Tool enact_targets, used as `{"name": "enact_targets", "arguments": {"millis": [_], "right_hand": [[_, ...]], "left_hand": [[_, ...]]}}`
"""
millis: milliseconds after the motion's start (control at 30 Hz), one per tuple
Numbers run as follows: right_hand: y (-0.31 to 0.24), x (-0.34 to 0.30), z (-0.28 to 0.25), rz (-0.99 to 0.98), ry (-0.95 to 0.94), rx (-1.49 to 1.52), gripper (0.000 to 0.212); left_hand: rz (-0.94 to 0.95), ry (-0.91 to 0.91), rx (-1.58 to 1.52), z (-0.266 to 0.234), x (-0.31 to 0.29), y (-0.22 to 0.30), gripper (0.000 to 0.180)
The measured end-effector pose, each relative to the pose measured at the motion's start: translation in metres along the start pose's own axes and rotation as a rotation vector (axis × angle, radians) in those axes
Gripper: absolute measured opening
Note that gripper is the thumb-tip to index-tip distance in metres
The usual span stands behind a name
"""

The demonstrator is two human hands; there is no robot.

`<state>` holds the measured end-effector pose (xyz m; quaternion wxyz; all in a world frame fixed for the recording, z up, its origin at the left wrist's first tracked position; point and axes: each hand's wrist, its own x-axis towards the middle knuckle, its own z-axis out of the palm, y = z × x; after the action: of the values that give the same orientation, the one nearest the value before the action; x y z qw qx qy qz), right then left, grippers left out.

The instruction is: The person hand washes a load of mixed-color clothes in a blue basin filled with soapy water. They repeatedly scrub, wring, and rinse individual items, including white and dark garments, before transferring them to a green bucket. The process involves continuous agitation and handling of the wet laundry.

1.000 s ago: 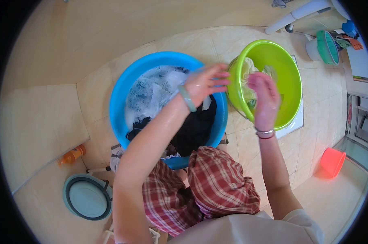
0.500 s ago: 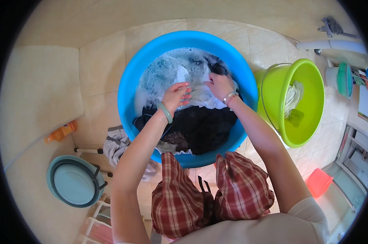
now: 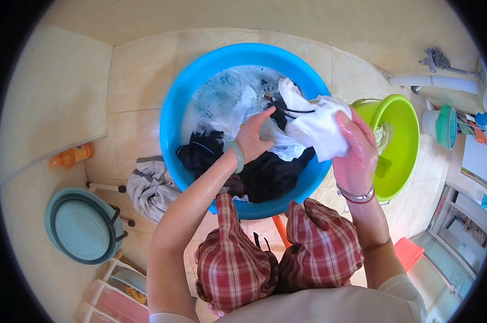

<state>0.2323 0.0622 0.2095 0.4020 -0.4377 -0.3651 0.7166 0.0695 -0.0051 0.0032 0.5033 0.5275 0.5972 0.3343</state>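
Observation:
A large blue basin point(image 3: 169, 161) holds sudsy water and soaking clothes. My right hand point(image 3: 359, 151) is closed on a wet white garment point(image 3: 324, 126), lifted over the basin's right side; a thin black cord or strap point(image 3: 300, 111) lies against it. Over the middle of the basin, my left hand point(image 3: 252, 137) has its fingers stretched out and thumb apart, close to the garment's hanging part. Whether its fingertips touch the cord, I cannot tell. Below the hands sit black clothes point(image 3: 275, 175), and paler cloth point(image 3: 243, 107) floats among the suds point(image 3: 214, 94).
At the right stands a lime-green bucket point(image 3: 402, 167) with pale cloth inside. Grey-and-white clothing point(image 3: 152, 185) lies left of the basin. Further left are an orange bottle point(image 3: 71, 156) and a grey-blue basin point(image 3: 82, 229). A pink container point(image 3: 407, 253) stands at lower right.
My right hand has raised the white garment out of the suds and moved right and nearer with it. My left hand has shifted slightly right.

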Motion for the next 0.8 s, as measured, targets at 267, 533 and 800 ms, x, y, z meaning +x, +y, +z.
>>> {"name": "enact_targets", "arguments": {"millis": [267,533,800], "right_hand": [[-0.026,0.008,0.035,0.033,-0.178,0.138,0.038],[0.092,0.140,-0.054,0.128,-0.265,-0.895,0.030],[0.207,0.119,-0.131,-0.109,-0.083,-1.285,0.103]], "left_hand": [[-0.044,-0.105,0.098,0.019,-0.020,0.013,0.042],[-0.275,0.057,0.002,-0.047,-0.072,0.047,0.025],[-0.428,0.589,-0.365,-0.103,-0.076,0.025,0.033]]}}
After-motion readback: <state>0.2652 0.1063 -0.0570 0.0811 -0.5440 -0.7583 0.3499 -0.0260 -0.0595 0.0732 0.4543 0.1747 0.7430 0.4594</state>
